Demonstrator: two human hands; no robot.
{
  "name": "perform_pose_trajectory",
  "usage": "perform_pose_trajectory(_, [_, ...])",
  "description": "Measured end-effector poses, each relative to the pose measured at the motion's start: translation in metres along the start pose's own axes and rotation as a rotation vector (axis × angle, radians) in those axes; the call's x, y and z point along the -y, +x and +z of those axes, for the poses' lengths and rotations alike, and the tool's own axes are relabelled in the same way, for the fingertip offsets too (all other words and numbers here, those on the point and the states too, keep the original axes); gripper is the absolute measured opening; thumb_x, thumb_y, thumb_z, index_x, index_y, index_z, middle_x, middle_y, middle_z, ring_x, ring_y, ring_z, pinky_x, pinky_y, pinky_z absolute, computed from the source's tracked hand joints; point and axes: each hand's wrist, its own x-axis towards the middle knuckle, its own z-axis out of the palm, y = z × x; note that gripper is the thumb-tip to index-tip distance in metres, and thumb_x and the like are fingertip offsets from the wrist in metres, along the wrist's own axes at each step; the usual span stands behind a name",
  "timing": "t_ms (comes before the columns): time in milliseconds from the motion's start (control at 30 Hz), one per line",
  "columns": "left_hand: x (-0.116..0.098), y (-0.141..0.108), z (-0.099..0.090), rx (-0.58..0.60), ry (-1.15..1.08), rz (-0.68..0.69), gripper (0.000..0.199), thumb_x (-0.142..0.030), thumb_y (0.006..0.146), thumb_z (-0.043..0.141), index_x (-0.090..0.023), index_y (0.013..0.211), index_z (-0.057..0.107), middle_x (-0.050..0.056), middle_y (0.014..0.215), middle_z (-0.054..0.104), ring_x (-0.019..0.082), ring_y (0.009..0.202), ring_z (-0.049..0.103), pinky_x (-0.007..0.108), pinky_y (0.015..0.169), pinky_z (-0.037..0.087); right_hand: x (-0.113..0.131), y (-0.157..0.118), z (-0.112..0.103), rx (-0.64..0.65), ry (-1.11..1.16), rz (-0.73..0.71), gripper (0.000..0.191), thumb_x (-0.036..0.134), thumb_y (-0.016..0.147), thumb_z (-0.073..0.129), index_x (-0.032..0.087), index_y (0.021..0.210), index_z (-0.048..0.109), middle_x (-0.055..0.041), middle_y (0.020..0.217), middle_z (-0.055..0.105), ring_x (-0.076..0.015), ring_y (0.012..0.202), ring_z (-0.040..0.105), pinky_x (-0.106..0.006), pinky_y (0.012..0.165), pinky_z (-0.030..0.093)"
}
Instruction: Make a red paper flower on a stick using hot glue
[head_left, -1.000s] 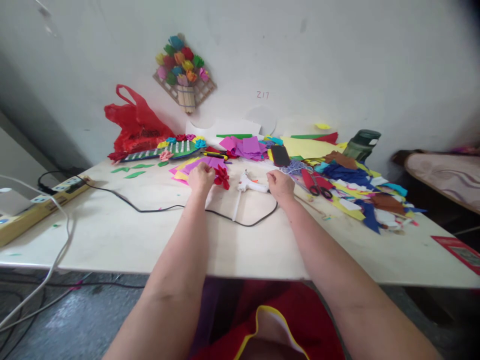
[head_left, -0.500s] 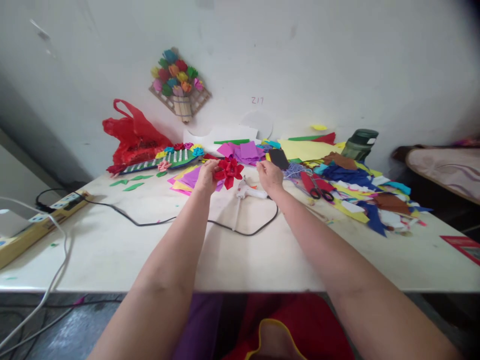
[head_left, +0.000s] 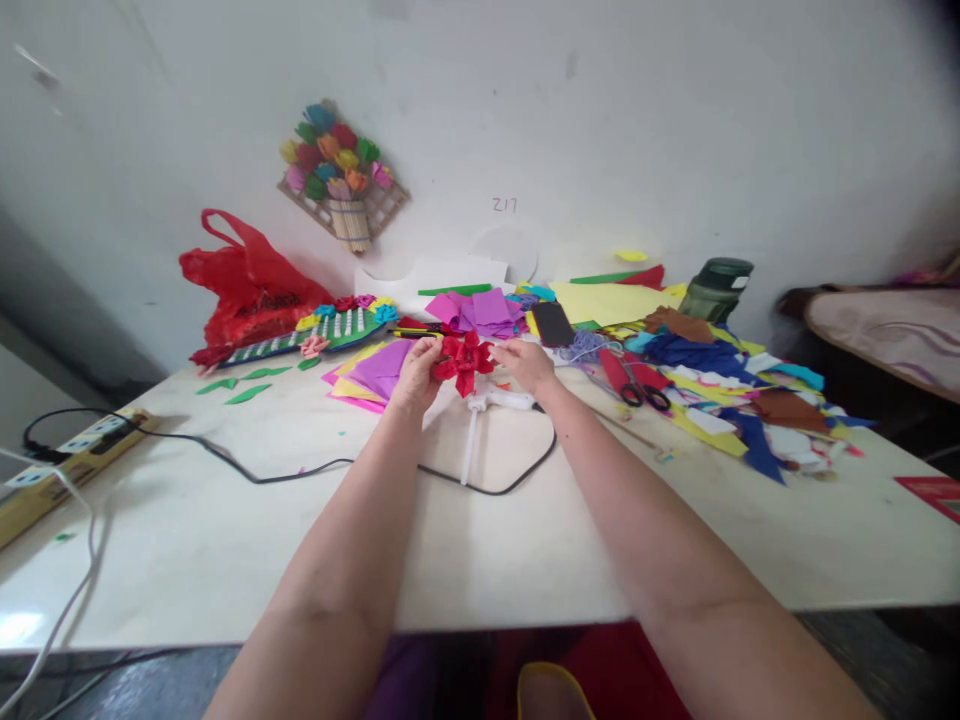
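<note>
- Centrally, red flower (head_left: 466, 362) is held up near the glue gun (head_left: 511, 399), petals already joined.
- Left hand (head_left: 420, 376) and right hand (head_left: 529, 366): fingers pinching opposite petals.
- Green leaves (head_left: 247, 394) lie loose, left; remaining work unclear.

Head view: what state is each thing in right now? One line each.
Left hand: fingers closed on the red flower.
Right hand: fingers pinched at its other side.
Red flower: held up, petals spread.
Glue gun: lying on the table, stick protruding; power cannot be told.
Phone: screen dark.
Scissors: laid down; blades unclear.
Bottle: lid on.
Power strip: black plug inserted.
</note>
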Motion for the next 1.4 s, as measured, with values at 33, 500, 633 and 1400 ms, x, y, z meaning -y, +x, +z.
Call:
perform_pose_trajectory(33, [0.001,-0.001,0.0,0.008,0.008,-0.005,0.033,-0.026,0.067,0.085,-0.017,0.07,0.053,-0.003,0.064,0.057,0.007,0.053,0.053,0.017,0.049,0.041,0.0,-0.001,0.001,-0.006,0.004,0.006,0.027,0.044,0.086,0.058,0.023,0.082,0.075,-0.0002,0.086,0.077,-0.0196,0.087,0.067,-0.029,0.076,0.044])
perform_pose_trajectory(500, [-0.011,-0.014,0.009,0.108,0.089,-0.241,0.029,-0.042,0.075,0.074,-0.018,0.084,0.062,0.005,0.072,0.072,0.017,0.058,0.067,0.027,0.057,0.054,-0.002,-0.006,0.008,-0.112,0.138,-0.04,0.015,0.03,0.076,0.061,0.021,0.068,0.068,0.0012,0.068,0.069,-0.0161,0.069,0.061,-0.028,0.072,0.045])
perform_pose_trajectory(633, [-0.011,-0.017,0.013,0.122,0.189,-0.224,0.038,-0.046,0.069,0.08,-0.016,0.087,0.065,0.007,0.07,0.072,0.019,0.057,0.068,0.026,0.055,0.052,0.003,-0.009,0.005,-0.109,0.068,-0.055,0.016,0.032,0.078,0.06,0.021,0.07,0.069,0.0009,0.07,0.07,-0.0162,0.07,0.061,-0.027,0.069,0.043])
perform_pose_trajectory(1400, [-0.013,-0.018,0.018,0.065,0.357,-0.186,0.024,-0.024,0.059,0.083,-0.015,0.058,0.061,0.003,0.055,0.06,0.014,0.048,0.055,0.027,0.051,0.047,0.005,-0.01,0.005,-0.118,0.155,-0.103,0.017,0.031,0.075,0.062,0.019,0.065,0.067,0.0011,0.062,0.064,-0.0157,0.065,0.057,-0.028,0.07,0.044])
